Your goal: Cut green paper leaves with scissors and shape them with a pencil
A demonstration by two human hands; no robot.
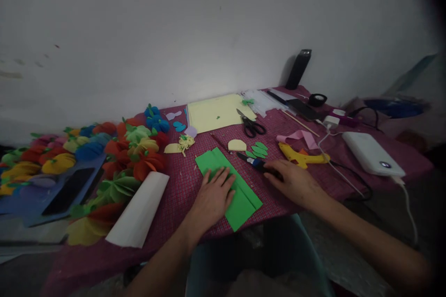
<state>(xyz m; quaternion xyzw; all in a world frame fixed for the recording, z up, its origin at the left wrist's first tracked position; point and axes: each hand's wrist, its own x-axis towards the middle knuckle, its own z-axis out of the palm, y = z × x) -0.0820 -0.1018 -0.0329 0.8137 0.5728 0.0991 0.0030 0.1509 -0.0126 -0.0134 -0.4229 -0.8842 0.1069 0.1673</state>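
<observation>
Desk [181, 181], one, cloth-covered in dark red check, set against a pale wall [209, 28]. Paper pumpkins [88, 150], many, multicoloured, heaped along the left side. Pale yellow sheets [212, 111], stacked flat at the back, near the wall. Green paper [242, 197], one piece, creased lengthwise, lying aslant at the front edge of the desk, midway along. White tapered paper [139, 211], one, to the left of the green piece and apart from it. Left hand [214, 195], palm down, fingers spread, lying flat on the green paper. Right hand [292, 181], fingers closed about the handle of a cutter, to the right of the green paper. Power bank [372, 153], white, at far right, cable attached. Bottle [298, 69], black, standing at the back right. Glue gun [303, 156], yellow, on its side just beyond the right hand. Scissors [248, 123], black-handled, blades partly on the yellow sheets. Cutter [258, 164], blue and black, blade pointing away to the left. Half-round [237, 145], pale yellow, beyond the blade. Leaf shapes [258, 151], green, several, just beside the half-round.
</observation>
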